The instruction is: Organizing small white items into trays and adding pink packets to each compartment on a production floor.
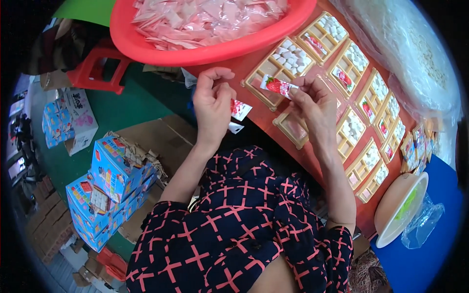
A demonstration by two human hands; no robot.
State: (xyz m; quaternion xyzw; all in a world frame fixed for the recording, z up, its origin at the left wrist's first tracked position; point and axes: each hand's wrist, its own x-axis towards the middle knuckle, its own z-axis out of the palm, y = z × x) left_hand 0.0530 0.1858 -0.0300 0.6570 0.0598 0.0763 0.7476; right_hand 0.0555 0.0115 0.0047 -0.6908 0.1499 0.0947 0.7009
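Note:
My right hand (318, 108) pinches a strawberry-printed sachet (277, 86) by one end, above the near edge of a light tan compartment tray (255, 91). White marshmallow-like pieces (293, 57) fill that tray's far side. My left hand (211, 111), curled beside the table edge, holds a few more strawberry-printed sachets (240, 110) that stick out past its fingers. Nearer to me, a smaller tan tray (283, 128) lies partly under my right wrist. Further trays (349, 73) stand along the table to the right, several with a sachet beside the white pieces.
A large red basin (195, 56) of pink packets stands at the table's far left. Clear plastic bags (410, 53) of white pieces lie at the far right. A white bowl (383, 222) tilts near the right edge. Blue boxes (110, 168) and a red stool (97, 73) are at my left.

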